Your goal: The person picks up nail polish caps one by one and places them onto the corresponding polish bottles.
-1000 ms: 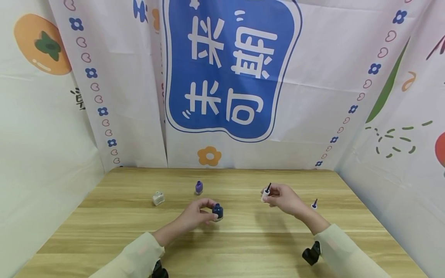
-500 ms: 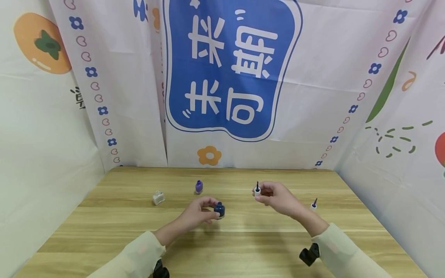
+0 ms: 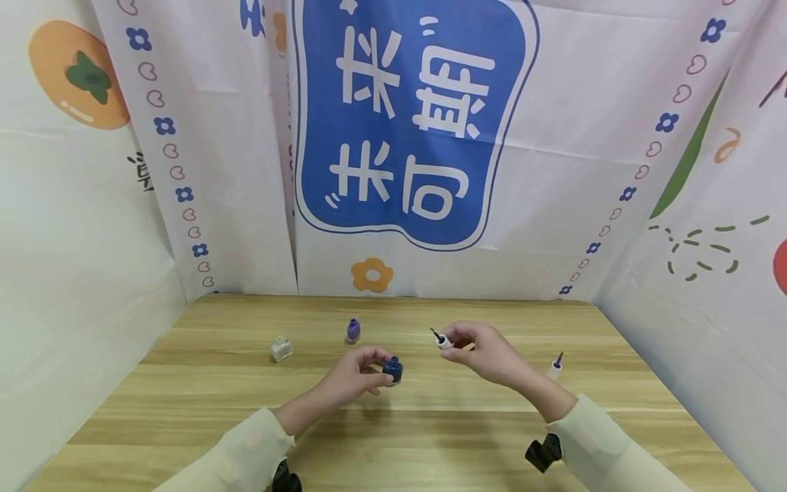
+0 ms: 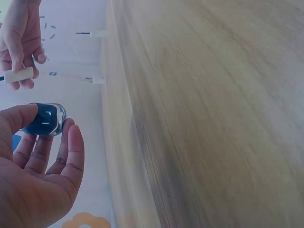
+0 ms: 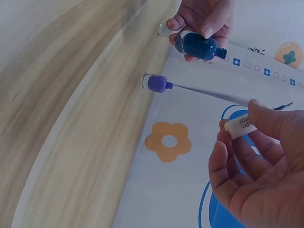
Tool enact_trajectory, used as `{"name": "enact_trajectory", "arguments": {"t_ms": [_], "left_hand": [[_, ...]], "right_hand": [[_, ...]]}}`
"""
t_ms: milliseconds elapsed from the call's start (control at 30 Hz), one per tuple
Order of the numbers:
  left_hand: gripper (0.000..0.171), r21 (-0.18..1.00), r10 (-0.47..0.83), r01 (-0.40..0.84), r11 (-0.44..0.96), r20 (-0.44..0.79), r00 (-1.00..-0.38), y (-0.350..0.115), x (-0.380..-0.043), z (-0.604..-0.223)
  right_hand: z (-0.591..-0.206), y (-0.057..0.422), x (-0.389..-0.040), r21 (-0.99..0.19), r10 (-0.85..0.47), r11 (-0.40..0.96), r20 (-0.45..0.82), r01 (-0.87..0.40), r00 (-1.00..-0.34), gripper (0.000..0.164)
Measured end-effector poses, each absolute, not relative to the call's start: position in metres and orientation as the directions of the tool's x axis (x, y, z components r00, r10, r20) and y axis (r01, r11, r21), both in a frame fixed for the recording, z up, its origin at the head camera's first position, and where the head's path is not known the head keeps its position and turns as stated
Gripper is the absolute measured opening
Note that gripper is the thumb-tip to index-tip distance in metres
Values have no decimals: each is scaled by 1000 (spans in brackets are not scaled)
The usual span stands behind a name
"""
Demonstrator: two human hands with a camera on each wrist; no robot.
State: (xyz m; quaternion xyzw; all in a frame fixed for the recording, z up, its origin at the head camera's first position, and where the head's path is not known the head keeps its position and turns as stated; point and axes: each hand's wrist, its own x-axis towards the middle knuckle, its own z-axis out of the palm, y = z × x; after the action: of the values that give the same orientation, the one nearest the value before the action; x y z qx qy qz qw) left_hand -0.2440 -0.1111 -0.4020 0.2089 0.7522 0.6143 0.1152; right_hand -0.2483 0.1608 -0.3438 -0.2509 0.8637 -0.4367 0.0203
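My left hand pinches a dark blue nail polish bottle between thumb and fingers, its uncapped neck up, over the table. To its right, my right hand holds a white nail polish cap by the fingertips. The cap's dark brush points up and tilts left towards the bottle; cap and bottle are apart. Small dark print marks the cap in the right wrist view. An uncapped purple nail polish bottle stands behind the left hand. A clear, pale bottle is farther left.
A white cap with a purple brush stands brush-up at the right, beside the right forearm. Another white cap stands on the table in the left wrist view. Printed cloth hangs round the wooden table at the back and sides.
My right hand has moved left with the cap, and the brush has tipped over to the left. My left hand with the blue bottle has shifted slightly right.
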Motion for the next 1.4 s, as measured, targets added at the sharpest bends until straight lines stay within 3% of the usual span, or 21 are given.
{"name": "enact_trajectory", "arguments": {"t_ms": [467,867,1400], "left_hand": [[29,969,439,190,158,103,-893,-108,-243,-403],[32,967,436,208,145,126,-891,-106,-240,-404],[28,964,457,226,143,138,-879,-105,-238,-408]], "right_hand": [[-343,156,-243,-700,-495,503,247,-507,-833,7],[-343,155,-240,-673,-511,540,215,-505,-832,12],[-343,151,-239,-651,-530,539,230,-534,-816,7]]}}
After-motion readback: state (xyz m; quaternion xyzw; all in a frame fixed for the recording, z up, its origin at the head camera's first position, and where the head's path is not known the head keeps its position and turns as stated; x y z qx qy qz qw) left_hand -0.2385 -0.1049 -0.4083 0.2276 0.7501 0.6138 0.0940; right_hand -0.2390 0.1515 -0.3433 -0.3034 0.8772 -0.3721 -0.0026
